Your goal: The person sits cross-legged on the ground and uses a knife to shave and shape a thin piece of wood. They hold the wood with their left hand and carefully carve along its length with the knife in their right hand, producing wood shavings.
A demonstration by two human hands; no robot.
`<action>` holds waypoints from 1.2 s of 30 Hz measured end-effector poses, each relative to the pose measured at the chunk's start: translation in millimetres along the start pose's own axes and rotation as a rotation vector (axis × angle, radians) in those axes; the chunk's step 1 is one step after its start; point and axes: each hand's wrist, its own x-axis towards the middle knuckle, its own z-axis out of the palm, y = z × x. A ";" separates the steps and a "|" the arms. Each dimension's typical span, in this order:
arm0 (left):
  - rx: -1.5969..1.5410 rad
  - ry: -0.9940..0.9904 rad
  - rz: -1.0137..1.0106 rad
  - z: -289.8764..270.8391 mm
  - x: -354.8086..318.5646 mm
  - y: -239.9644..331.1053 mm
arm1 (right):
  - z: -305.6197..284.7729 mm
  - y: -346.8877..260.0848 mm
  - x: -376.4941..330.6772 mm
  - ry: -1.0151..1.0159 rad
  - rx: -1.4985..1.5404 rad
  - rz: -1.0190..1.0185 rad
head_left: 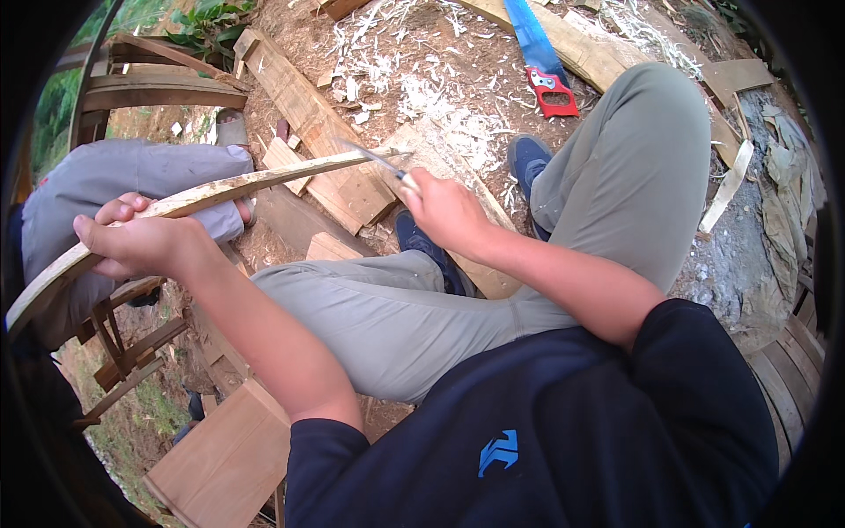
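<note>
My left hand (141, 238) is closed around a long, curved strip of pale wood (233, 186) that runs from the left edge to the middle of the view. The strip narrows toward its far end. In my right hand (444, 211) I grip a knife (383, 162) by its handle, which my fingers mostly cover. Its blade points up and left and lies over the strip near the narrow end. Whether the blade touches the wood I cannot tell.
Pale shavings (458, 106) litter the dirt ground. A red-handled saw (539, 57) leans on boards beyond my knee. Planks (299, 97) and wood offcuts (365, 194) lie before my feet. Another person's leg (132, 167) is close on the left. A wooden board (224, 458) sits lower left.
</note>
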 end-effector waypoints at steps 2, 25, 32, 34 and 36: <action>0.011 -0.005 0.034 4.9 -3.9 2.4 | -11.6 -12.0 0.8 -0.084 0.071 0.074; -0.271 -0.283 -0.261 -31.7 18.9 -6.0 | -8.6 -15.2 19.0 0.118 0.369 0.119; -0.306 -0.417 -0.099 -27.4 15.8 5.5 | 6.2 5.2 21.5 -0.059 0.188 0.151; -0.351 -0.381 -0.057 -19.9 16.6 21.4 | 12.3 12.8 19.9 -0.065 0.183 0.133; -0.329 -0.373 -0.007 -15.9 20.4 28.8 | 16.2 17.2 20.3 -0.016 0.189 0.115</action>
